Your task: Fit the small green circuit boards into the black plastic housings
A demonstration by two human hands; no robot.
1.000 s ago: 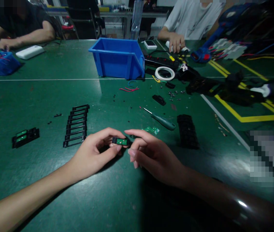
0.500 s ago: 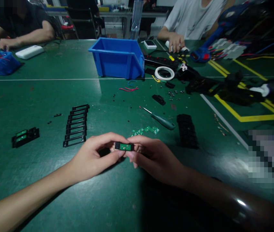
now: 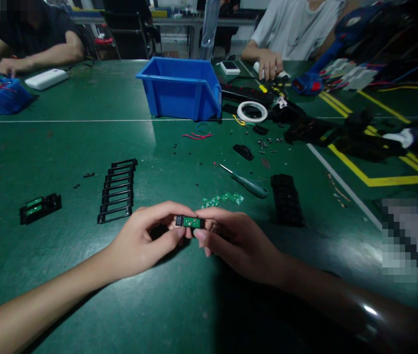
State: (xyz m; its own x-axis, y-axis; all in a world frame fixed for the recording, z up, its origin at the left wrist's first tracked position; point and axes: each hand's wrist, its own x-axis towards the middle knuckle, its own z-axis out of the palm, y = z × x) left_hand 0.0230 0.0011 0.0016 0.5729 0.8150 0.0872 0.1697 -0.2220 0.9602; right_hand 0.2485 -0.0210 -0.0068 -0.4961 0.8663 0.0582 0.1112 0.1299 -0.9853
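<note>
Between my two hands is a small black plastic housing (image 3: 180, 221) with a green circuit board (image 3: 192, 222) set in it. My left hand (image 3: 150, 238) pinches its left end, and my right hand (image 3: 236, 241) grips the right end, both just above the table. Small green circuit boards (image 3: 223, 199) lie right behind my fingers. Farther back rests a screwdriver (image 3: 249, 185) with a dark green handle. A row of black plastic frames (image 3: 116, 191) lies left of my hands, with another black housing holding green boards (image 3: 40, 208) beyond it. Black parts (image 3: 287, 200) sit side by side at the right.
A blue bin (image 3: 179, 93) stands at the back middle, beside a roll of white tape (image 3: 252, 112). Screws (image 3: 267, 142) and red wires (image 3: 197, 135) lie scattered. Cables and a blue power tool (image 3: 308, 83) crowd the right. Two people sit across the table.
My thumbs have shifted slightly on the black housing, and its board now shows a little more. Both hands keep their hold in nearly the same place.
</note>
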